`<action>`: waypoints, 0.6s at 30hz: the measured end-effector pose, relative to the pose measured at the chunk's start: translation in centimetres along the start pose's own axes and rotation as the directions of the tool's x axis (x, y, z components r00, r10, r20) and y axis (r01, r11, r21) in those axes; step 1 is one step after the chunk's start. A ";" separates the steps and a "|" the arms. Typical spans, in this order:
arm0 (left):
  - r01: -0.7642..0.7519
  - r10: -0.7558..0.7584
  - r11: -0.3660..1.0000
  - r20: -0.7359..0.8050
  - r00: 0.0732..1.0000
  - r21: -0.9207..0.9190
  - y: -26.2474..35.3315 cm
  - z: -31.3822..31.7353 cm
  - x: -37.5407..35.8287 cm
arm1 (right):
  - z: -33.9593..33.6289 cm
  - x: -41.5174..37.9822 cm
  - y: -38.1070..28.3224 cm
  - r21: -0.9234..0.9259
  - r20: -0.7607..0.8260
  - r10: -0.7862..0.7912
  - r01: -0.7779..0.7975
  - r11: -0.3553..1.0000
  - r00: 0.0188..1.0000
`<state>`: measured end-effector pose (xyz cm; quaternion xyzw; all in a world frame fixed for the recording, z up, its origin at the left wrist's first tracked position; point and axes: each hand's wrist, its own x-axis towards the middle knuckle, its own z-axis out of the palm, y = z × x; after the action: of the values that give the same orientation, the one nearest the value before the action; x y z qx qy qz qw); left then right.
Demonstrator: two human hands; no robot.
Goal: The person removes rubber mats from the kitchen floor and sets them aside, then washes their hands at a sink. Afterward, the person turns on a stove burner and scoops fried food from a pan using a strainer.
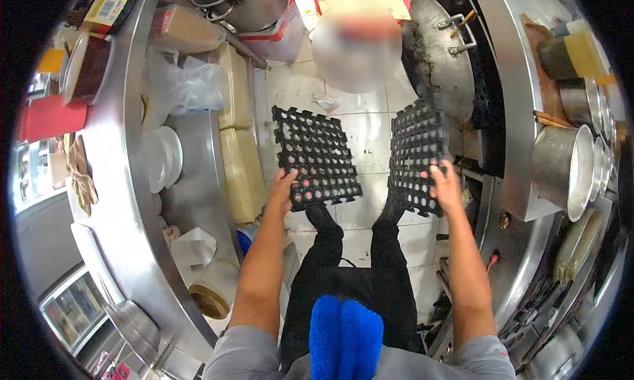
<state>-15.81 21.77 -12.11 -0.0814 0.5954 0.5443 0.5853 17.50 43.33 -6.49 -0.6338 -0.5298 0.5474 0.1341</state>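
Observation:
My left hand is closed on the near left edge of a black perforated rubber floor mat, its fingers showing through the holes. A second floor mat of the same kind hangs from my right hand, which grips its right edge. Both mats have toothed, interlocking borders and are held apart above the tiled floor. The right mat is tilted more steeply and slightly blurred. A folded blue cloth lies at my chest.
Steel counters flank the aisle, with plates and cream containers on the left shelf. On the right stand a large wok and several metal pots. A blurred round shape and a red-and-white box are ahead.

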 end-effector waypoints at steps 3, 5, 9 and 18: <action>-0.053 0.055 0.998 -0.038 0.998 0.045 0.9 -1.9 -1.4 | -2.2 -2.7 -3.2 0.284 0.032 0.068 -0.075 0.956 0.997; -0.068 0.068 0.998 -0.060 0.996 -0.006 0.3 -3.4 -1.6 | -2.6 -4.0 -3.7 0.442 0.082 0.116 -0.140 0.886 0.990; 0.003 -0.001 0.995 0.022 1.000 -0.100 -0.1 -3.2 -2.9 | -1.3 -4.9 -2.1 0.587 0.168 0.142 -0.215 0.780 0.976; 0.197 -0.078 0.929 0.353 0.932 -0.313 -1.3 -1.1 -5.8 | -0.8 -8.6 -3.2 0.313 0.251 0.168 -0.244 0.918 0.953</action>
<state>-13.73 17.31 -8.59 -0.1308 0.3762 0.6025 0.6916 17.83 37.93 0.93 -0.5893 -0.3687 0.7082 0.1237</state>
